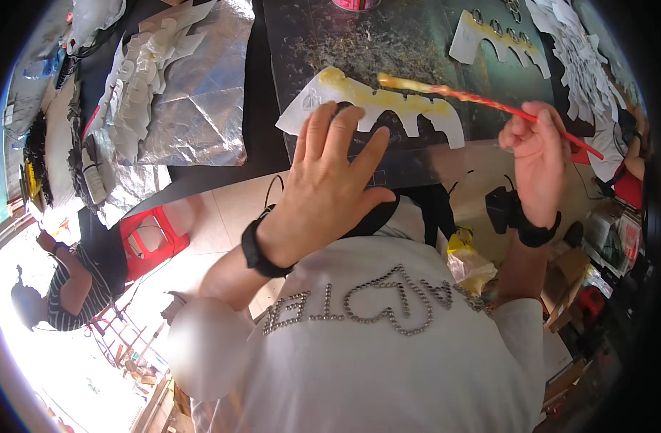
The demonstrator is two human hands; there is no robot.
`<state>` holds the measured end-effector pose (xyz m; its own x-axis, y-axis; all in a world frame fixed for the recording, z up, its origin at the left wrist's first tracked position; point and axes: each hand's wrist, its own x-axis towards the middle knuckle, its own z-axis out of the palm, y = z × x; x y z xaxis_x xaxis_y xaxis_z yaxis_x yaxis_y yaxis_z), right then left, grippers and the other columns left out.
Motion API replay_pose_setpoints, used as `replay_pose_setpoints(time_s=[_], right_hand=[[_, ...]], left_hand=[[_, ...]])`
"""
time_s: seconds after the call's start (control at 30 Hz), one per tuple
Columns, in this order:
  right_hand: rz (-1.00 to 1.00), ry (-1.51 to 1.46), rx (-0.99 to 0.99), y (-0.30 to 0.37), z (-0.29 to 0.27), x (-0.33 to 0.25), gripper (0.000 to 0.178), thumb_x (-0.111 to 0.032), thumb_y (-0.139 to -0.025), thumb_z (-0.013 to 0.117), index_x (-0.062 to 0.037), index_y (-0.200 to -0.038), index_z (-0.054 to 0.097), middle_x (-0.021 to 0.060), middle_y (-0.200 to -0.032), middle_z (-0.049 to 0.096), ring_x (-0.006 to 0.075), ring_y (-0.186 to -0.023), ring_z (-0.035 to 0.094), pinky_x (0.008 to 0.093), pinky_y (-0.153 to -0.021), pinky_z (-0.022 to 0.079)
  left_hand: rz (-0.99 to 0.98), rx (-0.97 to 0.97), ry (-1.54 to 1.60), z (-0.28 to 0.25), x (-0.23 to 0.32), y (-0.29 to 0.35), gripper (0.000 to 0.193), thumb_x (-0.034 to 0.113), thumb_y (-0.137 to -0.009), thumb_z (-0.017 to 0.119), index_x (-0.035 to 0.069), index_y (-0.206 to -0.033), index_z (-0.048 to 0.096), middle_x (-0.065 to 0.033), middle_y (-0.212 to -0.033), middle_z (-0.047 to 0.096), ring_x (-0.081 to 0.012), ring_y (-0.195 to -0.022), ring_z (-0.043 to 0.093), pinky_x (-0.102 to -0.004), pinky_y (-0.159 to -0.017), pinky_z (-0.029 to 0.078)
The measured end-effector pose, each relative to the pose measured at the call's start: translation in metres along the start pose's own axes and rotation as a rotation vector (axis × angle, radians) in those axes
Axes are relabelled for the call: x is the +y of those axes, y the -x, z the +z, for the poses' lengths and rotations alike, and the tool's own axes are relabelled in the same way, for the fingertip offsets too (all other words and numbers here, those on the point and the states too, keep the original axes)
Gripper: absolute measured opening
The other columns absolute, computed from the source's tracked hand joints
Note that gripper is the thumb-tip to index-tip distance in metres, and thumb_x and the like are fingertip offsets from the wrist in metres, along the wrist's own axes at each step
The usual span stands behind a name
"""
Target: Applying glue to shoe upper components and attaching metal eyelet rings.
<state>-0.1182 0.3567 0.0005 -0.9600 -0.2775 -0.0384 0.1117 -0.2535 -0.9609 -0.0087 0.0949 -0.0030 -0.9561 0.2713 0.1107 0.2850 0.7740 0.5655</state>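
My right hand [540, 159] pinches a thin red stick [489, 103] between thumb and fingers. The stick's far end is coated in yellow, glue-like paste and points left, over a white cut piece [388, 101]. That piece has arched cut-outs along its near edge and a yellow smear along its far part. Fingers spread, my left hand [334, 169] lies palm down at the near edge of the piece, its fingertips at or just over it. Whether they press on it I cannot tell. Part of the near edge is hidden behind my fingers.
A similar white piece with metal rings [500, 40] lies at the far right. Stacked white pieces [139, 76] rest by a silvery foil sheet [207, 94], with another stack [572, 61] at right. A pink tin [356, 3] stands at the back. People sit at both sides.
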Motion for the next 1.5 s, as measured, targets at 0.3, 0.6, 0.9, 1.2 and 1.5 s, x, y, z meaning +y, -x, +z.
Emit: replay_pose_setpoints(time_s=[0.3, 0.6, 0.9, 1.2, 1.5], right_hand=[[-0.101, 0.308, -0.071, -0.006, 0.043, 0.010, 0.020, -0.012, -0.096, 0.046, 0.0021, -0.100, 0.059, 0.0068, -0.077, 0.061, 0.0138, -0.070, 0.059, 0.0276, -0.067, 0.048], [-0.183, 0.472, -0.202, -0.011, 0.052, -0.007, 0.017, -0.009, -0.095, 0.046, 0.0026, -0.097, 0.059, 0.0057, -0.074, 0.059, 0.0114, -0.068, 0.055, 0.0250, -0.065, 0.045], [-0.277, 0.591, -0.245, -0.014, 0.055, -0.021, 0.016, -0.006, -0.095, 0.046, 0.0029, -0.096, 0.059, 0.0053, -0.074, 0.058, 0.0105, -0.067, 0.054, 0.0239, -0.063, 0.044], [-0.269, 0.596, -0.271, -0.020, 0.057, -0.022, 0.016, -0.007, -0.095, 0.048, 0.0029, -0.095, 0.060, 0.0044, -0.076, 0.059, 0.0089, -0.066, 0.055, 0.0220, -0.063, 0.046], [-0.003, 0.170, -0.129, -0.024, 0.027, -0.026, 0.027, -0.019, -0.095, 0.044, 0.0034, -0.098, 0.057, 0.0067, -0.069, 0.052, 0.0155, -0.061, 0.051, 0.0275, -0.057, 0.042]], left_hand=[[-0.143, 0.062, -0.107, 0.025, -0.003, 0.005, 0.068, 0.033, -0.061, 0.081, 0.011, -0.121, 0.057, -0.0147, -0.125, 0.039, -0.0404, -0.118, 0.035, -0.0510, -0.096, 0.037], [-0.158, 0.086, -0.112, 0.028, -0.003, 0.005, 0.074, 0.034, -0.060, 0.081, 0.011, -0.124, 0.053, -0.0134, -0.124, 0.040, -0.0394, -0.117, 0.035, -0.0517, -0.094, 0.037], [-0.170, 0.075, -0.122, 0.028, -0.003, 0.006, 0.078, 0.034, -0.060, 0.081, 0.005, -0.126, 0.050, -0.0126, -0.124, 0.040, -0.0393, -0.117, 0.035, -0.0515, -0.095, 0.035], [-0.153, 0.077, -0.134, 0.028, -0.003, 0.005, 0.078, 0.034, -0.060, 0.081, 0.004, -0.125, 0.051, -0.0129, -0.124, 0.040, -0.0402, -0.117, 0.035, -0.0512, -0.094, 0.036], [-0.175, 0.079, -0.154, 0.028, -0.001, 0.004, 0.078, 0.034, -0.060, 0.081, 0.004, -0.125, 0.051, -0.0130, -0.124, 0.040, -0.0402, -0.116, 0.036, -0.0506, -0.094, 0.037]])
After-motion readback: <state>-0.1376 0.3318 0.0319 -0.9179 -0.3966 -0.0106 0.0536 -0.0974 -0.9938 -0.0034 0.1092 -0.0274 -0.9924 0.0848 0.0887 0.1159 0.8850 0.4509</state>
